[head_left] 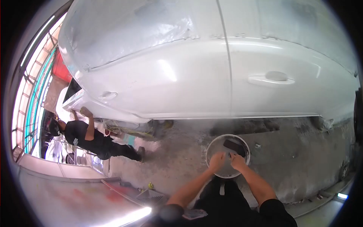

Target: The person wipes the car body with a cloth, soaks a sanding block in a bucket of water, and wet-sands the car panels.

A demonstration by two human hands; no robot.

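A round white bucket (247, 160) stands on the floor in front of my legs, with greyish contents. A dark oblong block (233, 146) lies inside it towards the far right; its kind is unclear. My left hand (217, 161) is over the bucket's near left side, fingers curled together. Close beside it, my right hand (238, 162) is also closed, with a small dark thing (229, 155) at its fingertips that is too small to name. What the left fingers hold, if anything, is hidden.
A white car body (196, 83) with covered windows and door handles fills the far side. At left, a person in black (87, 138) works at the car's end with a hand on it. A floor grate (152, 197) and a small yellow-green bottle (151, 185) are at lower left.
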